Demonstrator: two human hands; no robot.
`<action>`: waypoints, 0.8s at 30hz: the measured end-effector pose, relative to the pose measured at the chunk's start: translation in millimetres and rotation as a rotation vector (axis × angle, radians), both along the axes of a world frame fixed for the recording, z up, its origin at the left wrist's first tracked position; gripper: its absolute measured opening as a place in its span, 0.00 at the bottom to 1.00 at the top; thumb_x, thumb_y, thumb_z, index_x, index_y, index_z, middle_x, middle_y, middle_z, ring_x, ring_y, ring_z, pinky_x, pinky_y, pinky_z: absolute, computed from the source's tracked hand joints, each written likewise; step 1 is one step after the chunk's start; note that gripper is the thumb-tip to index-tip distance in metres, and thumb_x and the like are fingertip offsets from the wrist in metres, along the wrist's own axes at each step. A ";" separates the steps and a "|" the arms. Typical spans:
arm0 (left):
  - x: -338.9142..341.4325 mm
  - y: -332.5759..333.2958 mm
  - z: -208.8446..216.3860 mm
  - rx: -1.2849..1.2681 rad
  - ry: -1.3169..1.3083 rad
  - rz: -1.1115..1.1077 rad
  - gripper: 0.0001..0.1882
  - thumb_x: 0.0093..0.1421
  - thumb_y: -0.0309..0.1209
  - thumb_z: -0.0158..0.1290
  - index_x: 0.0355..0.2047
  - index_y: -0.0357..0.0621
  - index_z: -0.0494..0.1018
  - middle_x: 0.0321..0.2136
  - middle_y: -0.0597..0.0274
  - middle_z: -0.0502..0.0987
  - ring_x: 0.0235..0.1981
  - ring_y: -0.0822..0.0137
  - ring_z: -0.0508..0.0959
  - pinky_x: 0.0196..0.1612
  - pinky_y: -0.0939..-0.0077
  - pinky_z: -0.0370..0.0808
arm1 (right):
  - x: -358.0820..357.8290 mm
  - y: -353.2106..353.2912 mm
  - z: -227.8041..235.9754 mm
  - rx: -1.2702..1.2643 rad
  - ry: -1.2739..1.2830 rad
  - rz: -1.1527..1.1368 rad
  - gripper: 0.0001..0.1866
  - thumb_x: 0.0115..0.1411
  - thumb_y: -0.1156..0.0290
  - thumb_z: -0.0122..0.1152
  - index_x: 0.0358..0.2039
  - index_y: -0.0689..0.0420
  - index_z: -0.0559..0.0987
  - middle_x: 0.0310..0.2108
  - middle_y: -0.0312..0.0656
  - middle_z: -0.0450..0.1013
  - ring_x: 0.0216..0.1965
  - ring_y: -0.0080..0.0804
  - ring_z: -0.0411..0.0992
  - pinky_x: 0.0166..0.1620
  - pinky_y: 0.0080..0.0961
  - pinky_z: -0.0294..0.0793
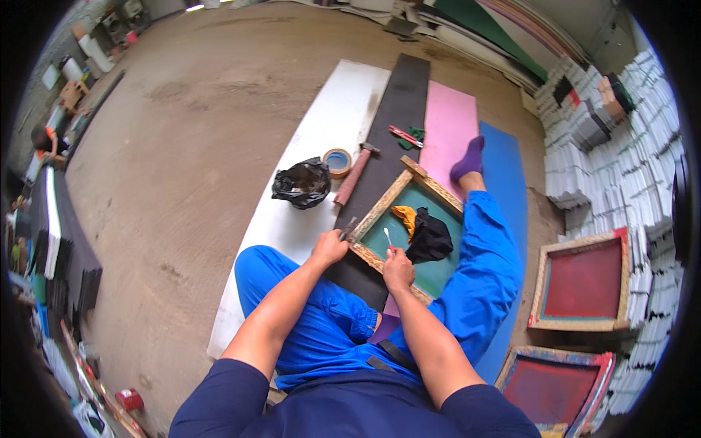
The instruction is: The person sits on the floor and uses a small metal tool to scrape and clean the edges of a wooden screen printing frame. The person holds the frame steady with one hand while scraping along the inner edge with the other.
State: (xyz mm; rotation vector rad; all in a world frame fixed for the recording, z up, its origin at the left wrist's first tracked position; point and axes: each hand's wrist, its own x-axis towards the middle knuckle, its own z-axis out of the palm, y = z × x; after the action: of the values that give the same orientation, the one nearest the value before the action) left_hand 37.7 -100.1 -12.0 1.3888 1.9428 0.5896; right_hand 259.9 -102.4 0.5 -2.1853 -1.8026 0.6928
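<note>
A wooden frame (383, 197) with a green mesh panel (431, 279) lies tilted in front of my legs. My left hand (330, 247) is closed around pliers (350, 228), whose jaws are at the frame's left corner. Over the frame's near side, my right hand (398, 271) grips a small tool with a red handle and pale metal tip (388, 235); its exact kind is too small to tell. On the mesh rest a black cloth (431, 236) and a yellow cloth (405, 216). A hammer (353, 175) with a reddish handle lies just beyond the left corner.
Left of the hammer are a tape roll (336, 152) and a black plastic bag (301, 184). A red utility knife (405, 136) lies farther off. White, black, pink and blue sheets cover the floor under me. Two red-meshed frames (582, 283) lean against white stacks (621, 160) at right. Another person (50, 142) is far left.
</note>
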 end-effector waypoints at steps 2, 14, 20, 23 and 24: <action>11.6 -7.2 -3.1 0.045 -0.026 0.085 0.20 0.52 0.33 0.52 0.41 0.34 0.80 0.38 0.31 0.80 0.46 0.34 0.79 0.55 0.48 0.73 | 5.5 1.7 -1.5 0.006 0.056 0.009 0.18 0.68 0.53 0.55 0.46 0.52 0.80 0.38 0.54 0.81 0.42 0.60 0.79 0.45 0.55 0.76; 42.2 -26.2 -11.5 -0.147 -0.437 0.553 0.18 0.61 0.35 0.55 0.41 0.28 0.78 0.23 0.43 0.82 0.18 0.55 0.84 0.18 0.59 0.80 | -1.6 32.3 -0.9 0.005 0.135 0.319 0.21 0.66 0.52 0.59 0.41 0.59 0.83 0.39 0.58 0.80 0.45 0.59 0.78 0.49 0.51 0.75; 45.4 -29.6 37.6 -0.226 -0.397 0.532 0.15 0.56 0.27 0.48 0.37 0.29 0.78 0.23 0.40 0.81 0.19 0.53 0.84 0.20 0.60 0.81 | 21.8 77.2 -45.1 -0.364 0.452 0.348 0.21 0.70 0.54 0.57 0.39 0.63 0.78 0.25 0.48 0.79 0.21 0.37 0.79 0.21 0.32 0.78; 38.3 -30.8 53.1 -0.198 -0.325 0.498 0.15 0.56 0.28 0.49 0.36 0.26 0.79 0.26 0.40 0.82 0.19 0.50 0.84 0.22 0.57 0.81 | 22.4 73.5 -54.9 -0.371 0.488 0.288 0.21 0.70 0.54 0.56 0.40 0.64 0.77 0.24 0.47 0.78 0.20 0.36 0.78 0.21 0.32 0.78; 37.3 -27.8 65.2 -0.189 -0.298 0.469 0.16 0.56 0.28 0.50 0.36 0.25 0.79 0.27 0.40 0.82 0.19 0.49 0.84 0.23 0.55 0.81 | 29.5 80.0 -66.5 -0.351 0.485 0.268 0.21 0.71 0.54 0.56 0.40 0.64 0.77 0.24 0.47 0.78 0.19 0.36 0.78 0.21 0.31 0.77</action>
State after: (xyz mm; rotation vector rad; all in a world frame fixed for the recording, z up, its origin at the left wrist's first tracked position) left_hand 74.9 -127.9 53.2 0.6821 2.0177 0.7551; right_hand 289.4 -22.4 -66.0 -1.7426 -1.8169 1.5476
